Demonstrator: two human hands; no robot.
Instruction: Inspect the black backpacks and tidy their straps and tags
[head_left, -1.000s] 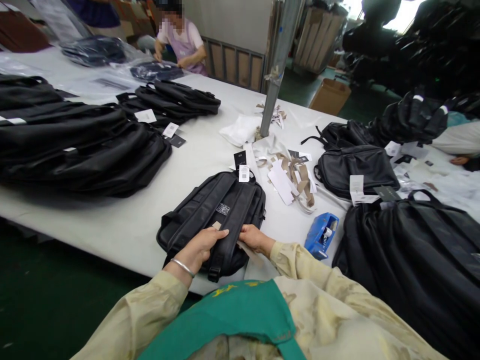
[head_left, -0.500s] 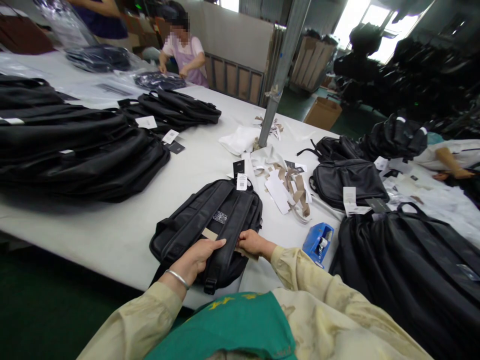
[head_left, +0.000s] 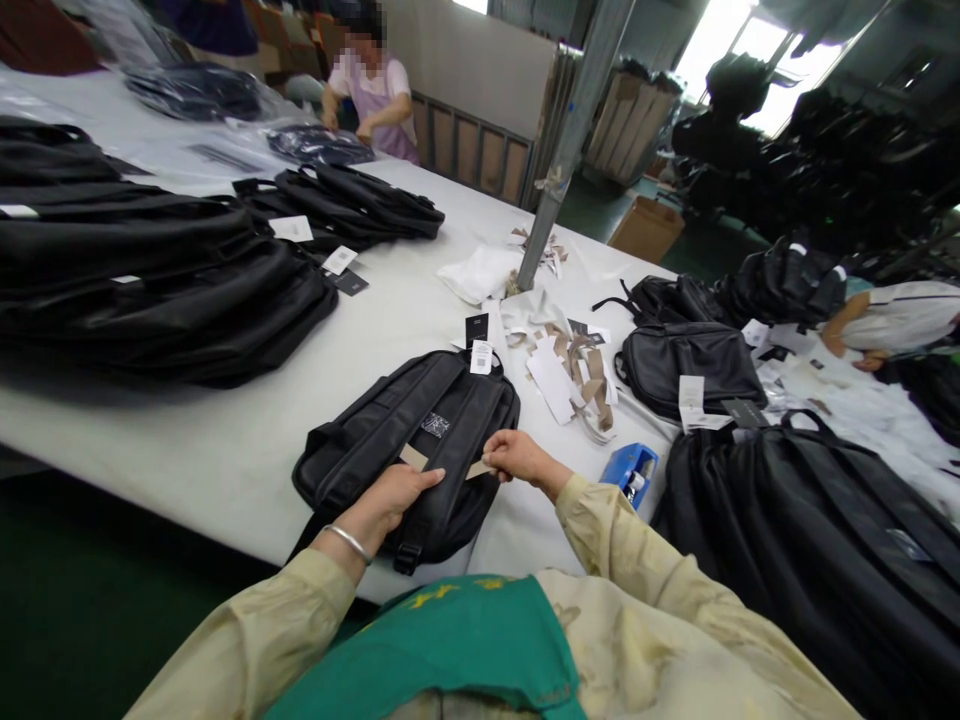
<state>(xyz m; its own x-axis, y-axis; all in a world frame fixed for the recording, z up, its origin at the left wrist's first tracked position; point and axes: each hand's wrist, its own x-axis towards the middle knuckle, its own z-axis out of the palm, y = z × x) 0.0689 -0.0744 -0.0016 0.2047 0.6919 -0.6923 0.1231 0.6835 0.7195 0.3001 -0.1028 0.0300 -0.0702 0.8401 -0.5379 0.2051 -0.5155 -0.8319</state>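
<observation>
A black backpack (head_left: pixel 390 430) lies back-side up on the white table (head_left: pixel 225 450), its hang tags (head_left: pixel 480 345) at the far end. A tan paper strip (head_left: pixel 414 457) runs under its shoulder straps. My left hand (head_left: pixel 390 497) rests on the near strap, fingers closed over the strap and the strip. My right hand (head_left: pixel 514 456) pinches the strip's right end beside the backpack.
Piles of black bags lie at left (head_left: pixel 150 290) and right (head_left: pixel 810 530). A blue tape dispenser (head_left: pixel 630 468) and loose tan strips with white cards (head_left: pixel 574 365) sit right of the backpack. A metal pole (head_left: pixel 559 150) rises from the table. Other people work at the far side and right edge.
My right hand has lifted and pulled the strip's end out to the right. The view has shifted a little; the backpack has stayed in place.
</observation>
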